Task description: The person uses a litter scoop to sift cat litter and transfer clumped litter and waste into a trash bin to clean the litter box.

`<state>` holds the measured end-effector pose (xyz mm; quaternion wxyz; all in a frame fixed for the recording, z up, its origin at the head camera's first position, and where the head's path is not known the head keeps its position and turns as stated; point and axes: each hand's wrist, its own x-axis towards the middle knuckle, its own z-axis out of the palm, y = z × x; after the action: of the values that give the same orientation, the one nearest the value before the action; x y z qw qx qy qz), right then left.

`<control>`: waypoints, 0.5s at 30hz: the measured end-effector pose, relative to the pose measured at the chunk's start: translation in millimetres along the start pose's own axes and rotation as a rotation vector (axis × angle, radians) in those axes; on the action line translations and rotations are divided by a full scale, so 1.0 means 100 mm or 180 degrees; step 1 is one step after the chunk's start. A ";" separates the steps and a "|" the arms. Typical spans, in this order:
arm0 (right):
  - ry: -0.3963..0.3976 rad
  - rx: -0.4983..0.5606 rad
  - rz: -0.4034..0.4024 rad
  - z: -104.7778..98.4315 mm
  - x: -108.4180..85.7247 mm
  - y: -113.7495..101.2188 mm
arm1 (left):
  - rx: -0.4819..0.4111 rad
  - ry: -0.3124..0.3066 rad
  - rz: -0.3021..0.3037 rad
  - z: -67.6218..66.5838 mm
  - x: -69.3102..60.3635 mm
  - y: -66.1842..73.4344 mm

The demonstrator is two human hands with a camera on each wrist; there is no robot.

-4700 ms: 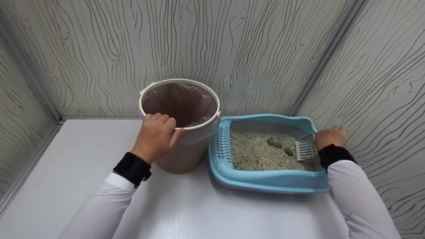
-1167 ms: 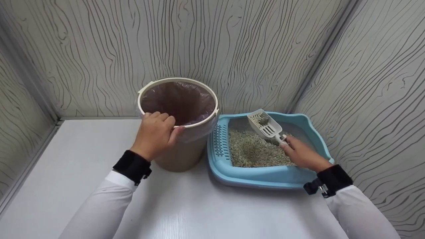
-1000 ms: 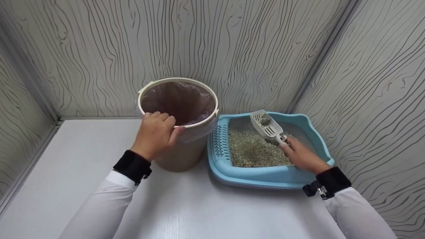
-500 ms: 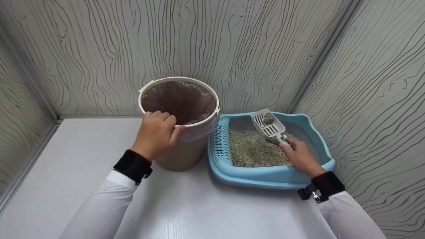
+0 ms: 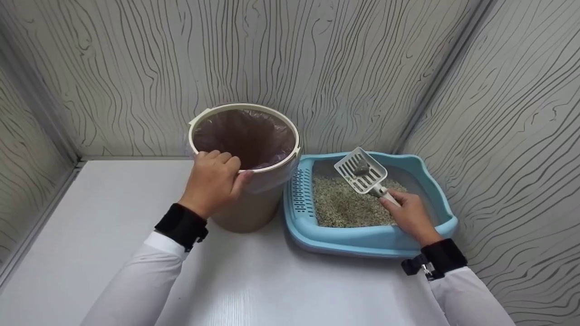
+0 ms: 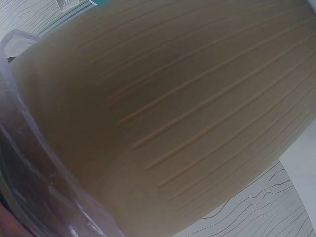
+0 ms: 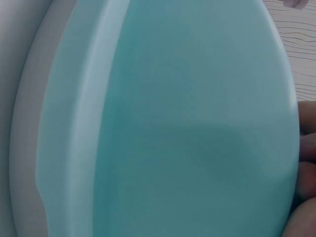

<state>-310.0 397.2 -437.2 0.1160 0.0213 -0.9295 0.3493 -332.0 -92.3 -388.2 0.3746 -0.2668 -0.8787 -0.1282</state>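
My left hand (image 5: 212, 183) grips the near rim of a beige trash can (image 5: 247, 213), which is lined with a translucent purple bag (image 5: 276, 136). In my right hand (image 5: 410, 216) is the handle of a white slotted litter scoop (image 5: 372, 180), held over a blue litter box (image 5: 362, 242). One greyish clump (image 5: 361, 167) lies on the scoop's slots. Below it, tan granular litter (image 5: 344, 208) covers the bottom of the box. The left wrist view is filled by the can's ribbed side; the right wrist view shows the box's outer wall with fingertips (image 7: 307, 148) past its edge.
The can and the box stand side by side on a white tabletop (image 5: 253, 290). Wood-grain patterned panels (image 5: 253, 54) rise behind and on both sides, the right panel (image 5: 512, 181) close to the box.
Since the earliest frame the scoop has come up out of the litter with a clump on it. Lately it has tilted and turned slightly, and loose grains have left it. The left hand keeps its place.
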 end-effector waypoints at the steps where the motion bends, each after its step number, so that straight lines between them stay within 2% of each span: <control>1: -0.0017 0.0016 -0.0001 -0.01 0.00 0.00 | 0.0001 0.0017 0.0007 0.00 0.00 0.00; 4: -0.0142 0.0096 0.0010 -0.03 0.00 0.01 | 0.0000 0.0056 0.0019 0.01 0.00 0.00; 7: -0.0370 0.0208 0.0078 -0.05 0.01 0.02 | -0.0002 0.0075 0.0019 0.01 0.00 -0.01; 10: -0.0561 0.0340 0.0177 -0.07 0.03 0.03 | -0.0005 0.0073 0.0022 0.02 0.01 -0.01; 15: -0.0733 0.0578 0.0396 -0.07 0.07 0.05 | -0.0013 0.0063 0.0009 0.01 0.00 0.00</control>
<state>-316.4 405.3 -433.6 -0.0156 0.0139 -0.9008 0.4337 -332.9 -91.7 -388.9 0.3829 -0.2676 -0.8743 -0.1321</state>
